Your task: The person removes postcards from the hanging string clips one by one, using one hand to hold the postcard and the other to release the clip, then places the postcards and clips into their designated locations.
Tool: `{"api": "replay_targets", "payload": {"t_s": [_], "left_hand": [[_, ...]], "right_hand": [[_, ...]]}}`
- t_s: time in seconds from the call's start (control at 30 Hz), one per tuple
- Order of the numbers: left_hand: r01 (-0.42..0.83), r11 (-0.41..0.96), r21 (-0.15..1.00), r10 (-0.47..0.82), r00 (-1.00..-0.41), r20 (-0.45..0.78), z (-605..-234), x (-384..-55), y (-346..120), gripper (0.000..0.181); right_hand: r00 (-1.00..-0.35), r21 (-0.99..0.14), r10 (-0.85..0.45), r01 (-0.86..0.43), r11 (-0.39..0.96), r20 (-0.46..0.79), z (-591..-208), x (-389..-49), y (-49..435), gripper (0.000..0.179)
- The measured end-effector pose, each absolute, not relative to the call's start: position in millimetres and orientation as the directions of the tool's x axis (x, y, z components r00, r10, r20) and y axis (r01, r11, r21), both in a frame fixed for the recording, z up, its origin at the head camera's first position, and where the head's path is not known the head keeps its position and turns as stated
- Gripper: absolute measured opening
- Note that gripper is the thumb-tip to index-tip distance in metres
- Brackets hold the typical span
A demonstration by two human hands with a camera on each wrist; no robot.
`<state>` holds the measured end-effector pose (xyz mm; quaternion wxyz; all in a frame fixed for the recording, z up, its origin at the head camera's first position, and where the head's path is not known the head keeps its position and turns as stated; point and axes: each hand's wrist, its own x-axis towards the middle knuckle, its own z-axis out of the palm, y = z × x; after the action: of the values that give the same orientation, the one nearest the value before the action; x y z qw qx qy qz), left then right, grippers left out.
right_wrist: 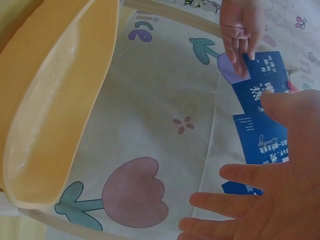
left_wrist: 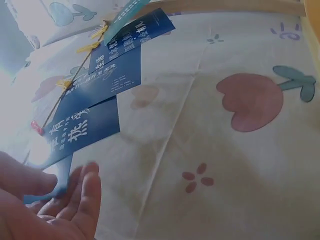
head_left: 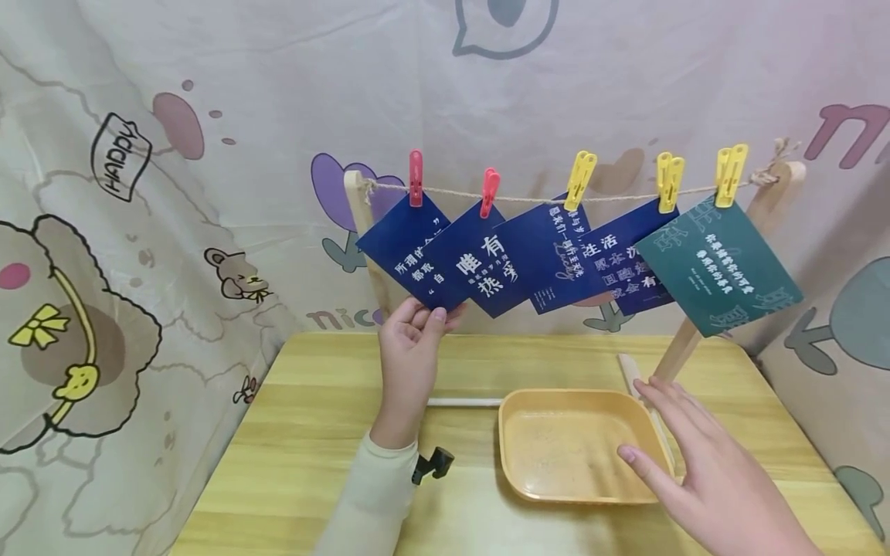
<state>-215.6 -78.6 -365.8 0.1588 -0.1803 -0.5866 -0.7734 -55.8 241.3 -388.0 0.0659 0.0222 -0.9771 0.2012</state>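
Along the twine (head_left: 535, 201), strung between wooden uprights (head_left: 681, 351), five cards (head_left: 535, 259) hang tilted, four blue and one green. Red pegs (head_left: 416, 177) fix the two at the left end, yellow pegs (head_left: 730, 177) the other three; the green card (head_left: 719, 270) closes the right end. Left hand (head_left: 410, 347) pinches the low corner of the leftmost blue card (head_left: 399, 243), thumb in front; how firmly, the washed-out left wrist view won't settle. Right hand (head_left: 716, 455) has fingers spread, nothing grasped, thumb over the side of the orange tray (head_left: 504, 444). Judgement: pegging looks done for all five, no loose card or spare peg seen; only that corner remains to be let go.
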Motion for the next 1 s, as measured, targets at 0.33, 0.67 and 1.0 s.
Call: {"api": "replay_targets", "payload": {"t_s": [0.33, 0.67, 1.0], "left_hand": [[0.473, -0.225, 0.852, -0.05, -0.879, 0.474, -363, -211, -84, 0.021], [0.48, -0.223, 0.848, -0.045, -0.874, 0.483, -364, -212, -87, 0.02], [0.479, -0.204, 0.854, -0.052, -0.876, 0.479, -365, -214, -88, 0.021]], "right_hand": [[-0.985, -0.405, -0.029, -0.097, 0.909, 0.169, -382, -60, 233, 0.088], [-0.853, -0.366, -0.147, -0.362, 0.857, 0.5, -331, -72, 214, 0.069], [-0.688, -0.251, -0.295, -0.577, 0.777, 0.663, -279, -106, 182, 0.066]]}}
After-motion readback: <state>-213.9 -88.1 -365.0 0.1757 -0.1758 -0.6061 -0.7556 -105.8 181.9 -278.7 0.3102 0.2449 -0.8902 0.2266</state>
